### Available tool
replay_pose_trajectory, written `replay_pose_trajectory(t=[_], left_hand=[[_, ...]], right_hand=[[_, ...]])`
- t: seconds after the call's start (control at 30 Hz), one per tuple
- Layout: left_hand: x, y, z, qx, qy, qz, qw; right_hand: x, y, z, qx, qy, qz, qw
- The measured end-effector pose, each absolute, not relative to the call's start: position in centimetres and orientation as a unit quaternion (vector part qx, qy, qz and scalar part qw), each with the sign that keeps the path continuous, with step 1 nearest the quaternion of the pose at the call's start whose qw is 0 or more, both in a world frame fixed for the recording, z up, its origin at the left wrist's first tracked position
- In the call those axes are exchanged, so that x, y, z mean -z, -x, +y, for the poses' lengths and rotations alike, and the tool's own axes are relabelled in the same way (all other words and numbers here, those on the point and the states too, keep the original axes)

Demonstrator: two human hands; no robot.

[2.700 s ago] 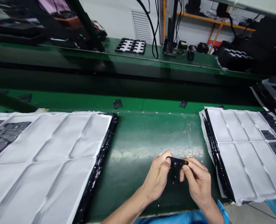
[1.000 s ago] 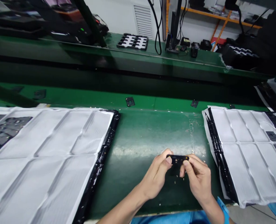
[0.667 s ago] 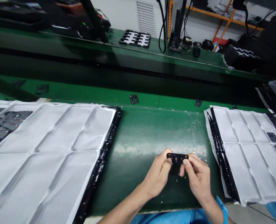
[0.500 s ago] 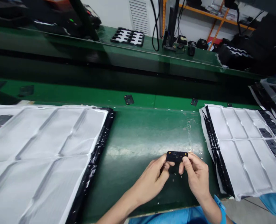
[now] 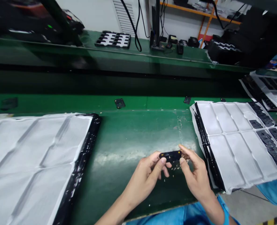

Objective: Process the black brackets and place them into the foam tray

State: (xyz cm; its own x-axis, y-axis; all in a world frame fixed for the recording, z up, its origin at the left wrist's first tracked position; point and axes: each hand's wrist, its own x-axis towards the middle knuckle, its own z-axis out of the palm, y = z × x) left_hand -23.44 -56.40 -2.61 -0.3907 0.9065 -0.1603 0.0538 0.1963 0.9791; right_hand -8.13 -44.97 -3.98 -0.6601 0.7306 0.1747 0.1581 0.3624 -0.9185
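The left hand pinches one end of a small black part above the green bench; the right hand brackets its other end, its hold unclear. Dark pieces occupy part of the nearby tray, white liner shows elsewhere, so work seems partway.
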Motion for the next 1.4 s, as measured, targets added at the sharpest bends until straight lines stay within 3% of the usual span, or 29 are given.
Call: replay_pose_trajectory(t=[0.33,0.8,1.4], left_hand=[[1.8,22.2,-56.6,-0.533,-0.368,0.606,0.461],[2.2,21.6,-57.4,-0.552,-0.345,0.610,0.451],[2.1,21.7,-57.9,-0.508,-0.386,0.638,0.432]], right_hand=[[3.8,8.8,-46.0,-0.593,0.297,-0.672,0.329],[4.6,8.7,-46.2,-0.556,0.281,-0.703,0.342],[4.8,9.3,-46.2,-0.645,0.322,-0.618,0.313]])
